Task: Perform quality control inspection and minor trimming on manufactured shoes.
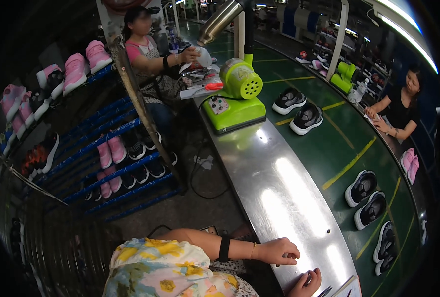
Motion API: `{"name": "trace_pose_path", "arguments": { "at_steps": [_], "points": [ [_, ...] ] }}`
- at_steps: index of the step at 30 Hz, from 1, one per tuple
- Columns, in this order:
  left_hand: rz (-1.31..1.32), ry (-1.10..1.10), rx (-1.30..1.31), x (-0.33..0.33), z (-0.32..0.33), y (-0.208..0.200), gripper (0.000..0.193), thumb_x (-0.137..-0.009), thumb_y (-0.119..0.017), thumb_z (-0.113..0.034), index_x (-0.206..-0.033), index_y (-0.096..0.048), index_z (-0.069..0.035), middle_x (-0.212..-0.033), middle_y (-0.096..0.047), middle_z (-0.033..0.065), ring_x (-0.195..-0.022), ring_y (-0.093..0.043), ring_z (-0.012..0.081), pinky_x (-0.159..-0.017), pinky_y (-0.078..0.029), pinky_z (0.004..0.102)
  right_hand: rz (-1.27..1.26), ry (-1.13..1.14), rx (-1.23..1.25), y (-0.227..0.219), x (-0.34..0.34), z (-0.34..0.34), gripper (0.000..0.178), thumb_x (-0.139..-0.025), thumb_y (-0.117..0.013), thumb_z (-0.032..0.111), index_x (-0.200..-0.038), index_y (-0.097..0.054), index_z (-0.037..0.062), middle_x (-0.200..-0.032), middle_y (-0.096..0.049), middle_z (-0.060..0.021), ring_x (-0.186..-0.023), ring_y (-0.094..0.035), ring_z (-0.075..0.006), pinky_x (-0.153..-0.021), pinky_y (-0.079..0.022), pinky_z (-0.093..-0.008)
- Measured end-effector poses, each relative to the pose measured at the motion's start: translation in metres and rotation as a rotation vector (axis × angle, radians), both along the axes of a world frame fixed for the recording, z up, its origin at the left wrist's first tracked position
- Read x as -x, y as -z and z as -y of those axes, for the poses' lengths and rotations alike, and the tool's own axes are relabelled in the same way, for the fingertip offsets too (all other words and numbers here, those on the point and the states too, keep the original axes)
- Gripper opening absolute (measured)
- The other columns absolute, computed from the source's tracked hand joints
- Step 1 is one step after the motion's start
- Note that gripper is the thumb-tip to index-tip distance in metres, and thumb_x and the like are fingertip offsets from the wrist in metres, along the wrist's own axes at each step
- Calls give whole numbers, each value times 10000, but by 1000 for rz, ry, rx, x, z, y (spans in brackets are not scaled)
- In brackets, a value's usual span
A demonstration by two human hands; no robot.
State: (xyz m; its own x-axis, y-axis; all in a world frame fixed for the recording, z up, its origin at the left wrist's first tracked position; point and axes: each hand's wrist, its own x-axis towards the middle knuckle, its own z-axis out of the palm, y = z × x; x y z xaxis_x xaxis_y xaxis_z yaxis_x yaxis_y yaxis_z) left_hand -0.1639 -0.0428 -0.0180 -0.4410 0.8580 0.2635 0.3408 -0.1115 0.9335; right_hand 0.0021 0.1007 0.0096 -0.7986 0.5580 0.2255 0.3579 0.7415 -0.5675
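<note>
My left hand (278,251) rests over the metal table (279,193) near its front end, fingers curled in with nothing visible in them. A dark band and a thin bracelet circle that forearm. At the lower edge is my right hand (306,284), its fingers loosely bent and apart from the thumb, holding nothing I can see. Beside it lie a dark pen-like tool (325,291) and a notebook or paper pad (348,288), both partly cut off by the frame.
A green blower machine (234,106) stands at the table's far end. On the right, a green conveyor belt (324,148) carries black shoes with white soles (366,200). A rack (126,129) of pink and black shoes stands left. One co-worker (148,62) sits beyond the machine, another (403,106) across the belt.
</note>
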Motion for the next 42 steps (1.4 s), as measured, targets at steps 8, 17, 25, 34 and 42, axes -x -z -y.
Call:
{"name": "trace_pose_path", "arguments": {
  "at_steps": [8,17,25,34,42],
  "points": [
    [24,1,-12,1,-2,0,258,-827,-640,-281,-912,-625,-38,-837,-644,50,-775,-603,199,-768,-443,322,-2,21,10,-2,1,3,244,-862,-545,129,-998,-602,-65,-1162,-540,-242,-1086,-490,-372,-944,-375,-420],
    [18,-4,8,4,1,-5,251,-828,-642,-277,-919,-628,-43,-846,-642,39,-799,-591,185,-788,-436,319,24,19,-9,-5,3,3,244,-859,-552,130,-999,-604,-63,-1150,-546,-238,-1078,-495,-364,-944,-376,-417],
    [225,32,66,13,3,-12,243,-843,-633,-216,-995,-623,-26,-898,-647,59,-843,-600,151,-745,-464,290,9,42,30,1,5,3,256,-871,-542,120,-1024,-589,-79,-1203,-508,-226,-1087,-493,-345,-935,-399,-392],
    [-92,-274,111,46,23,-10,196,-850,-597,-164,-990,-616,-28,-848,-625,68,-773,-609,190,-714,-478,310,50,44,138,2,0,0,270,-889,-530,145,-1055,-578,-63,-1240,-475,-208,-1097,-488,-325,-892,-438,-366],
    [-101,-267,76,46,21,-6,163,-836,-625,-175,-923,-626,-38,-803,-626,54,-724,-607,183,-743,-457,312,106,46,91,2,0,-10,275,-891,-558,180,-1070,-589,-26,-1221,-487,-181,-1012,-515,-277,-832,-437,-339]
  ]
}}
